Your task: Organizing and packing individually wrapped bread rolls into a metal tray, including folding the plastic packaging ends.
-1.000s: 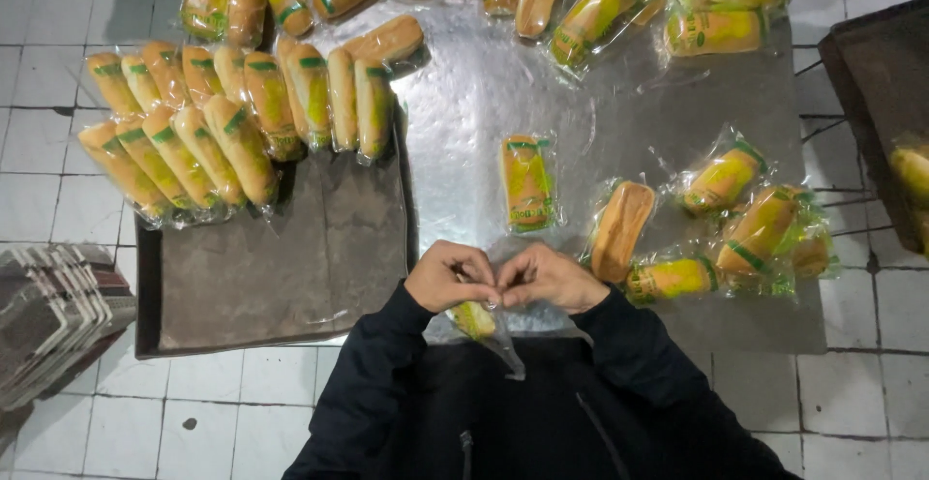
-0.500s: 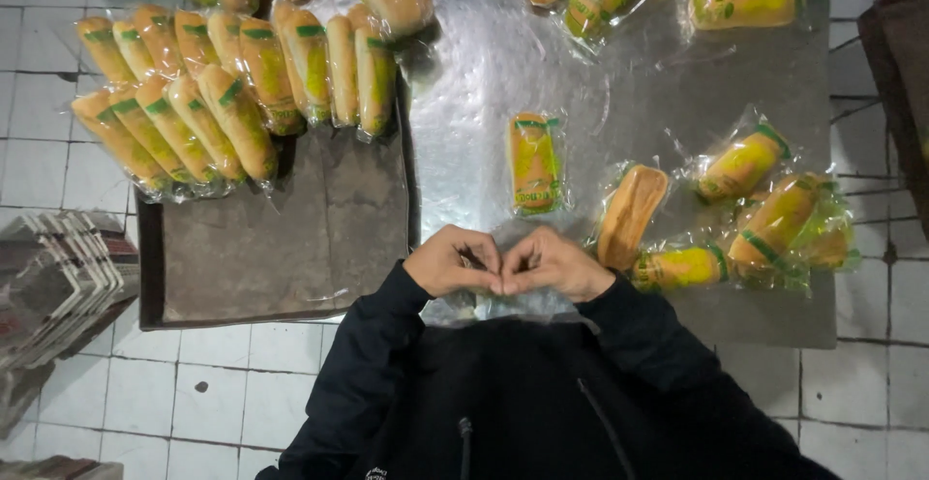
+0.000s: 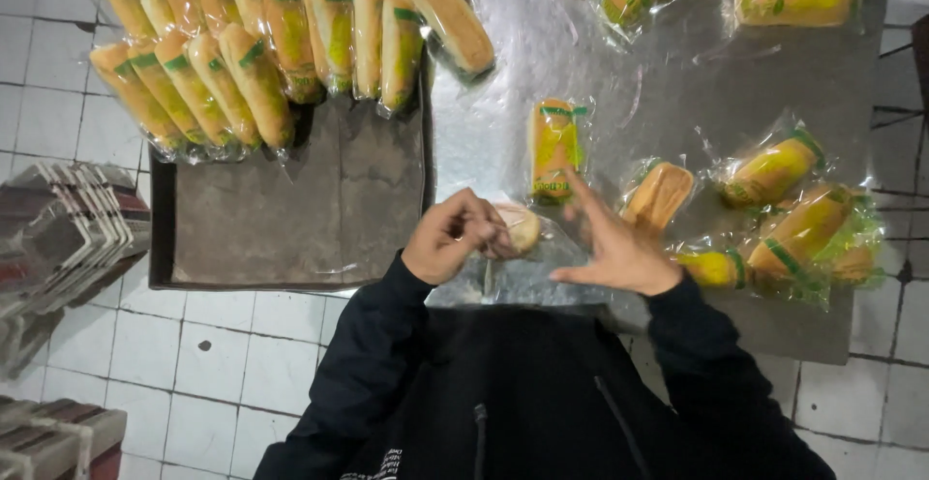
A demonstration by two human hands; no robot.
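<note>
Left hand [image 3: 453, 238] and right hand [image 3: 612, 253] side by side over near edge of table [image 3: 619, 83], bun [image 3: 519, 226] between them. Tray [image 3: 290, 209] left of left hand, rows of wrapped buns [image 3: 194, 64] at its far end. Single wrapped bun [image 3: 555, 147] just beyond hands. Loose wrapped buns [image 3: 789, 219] right of right hand. Stack of trays [image 3: 58, 238] far left.

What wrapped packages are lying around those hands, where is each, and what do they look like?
Bagged bun: gripped by the left hand, round, pale, in clear film.
Single pack: just beyond the open right hand, oblong, yellow with green band.
Row of packs: far end of the dark tray, long golden rolls, green stripes.
Loose packs: right side of the foil-covered table, same look, scattered.
</note>
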